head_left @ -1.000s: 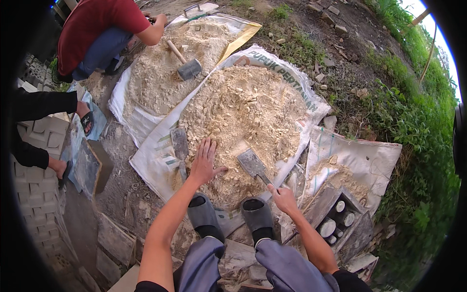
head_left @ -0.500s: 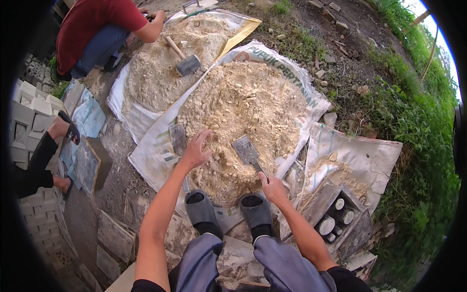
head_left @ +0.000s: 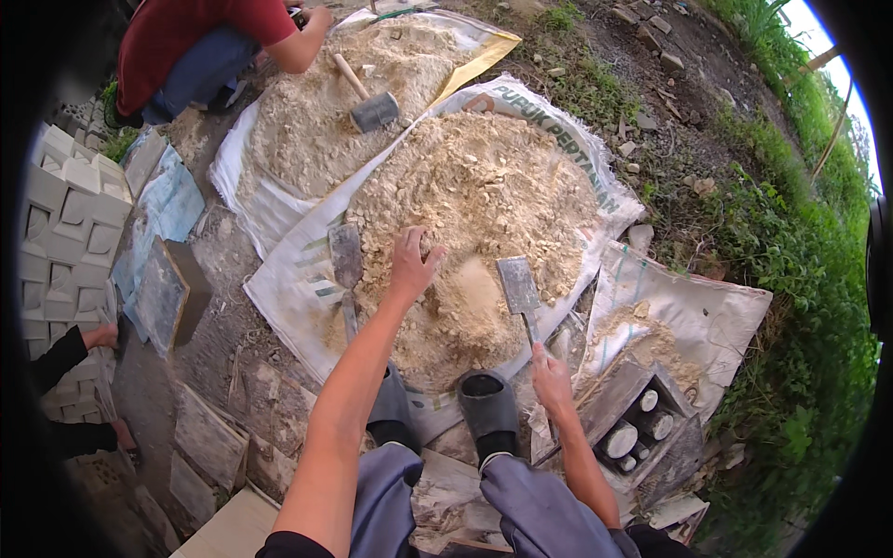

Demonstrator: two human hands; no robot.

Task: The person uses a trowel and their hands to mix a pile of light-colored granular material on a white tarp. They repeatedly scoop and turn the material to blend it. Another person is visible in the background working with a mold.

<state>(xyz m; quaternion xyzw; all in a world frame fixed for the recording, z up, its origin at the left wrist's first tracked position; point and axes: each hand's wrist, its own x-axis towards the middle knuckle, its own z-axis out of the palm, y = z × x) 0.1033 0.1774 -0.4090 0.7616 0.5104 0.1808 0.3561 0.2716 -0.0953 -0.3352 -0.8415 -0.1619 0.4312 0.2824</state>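
the right hand (head_left: 551,376) has its fingers wrapped round the handle of a flat trowel (head_left: 518,285), whose blade is over the right side of a crumbly, sandy pile (head_left: 484,191) on a white sack (head_left: 296,312). the left hand (head_left: 412,270) is at the middle of the pile, fingers bent by a lump (head_left: 427,245); whether they grasp it, i cannot tell. its forearm hides part of the left shoe (head_left: 392,402) and the handle end of a second trowel (head_left: 345,255). a crouching person (head_left: 205,46) in red is cut off at the top.

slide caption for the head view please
Right hand holds a flat-bladed tool, left hand at a crumbly tan heap.
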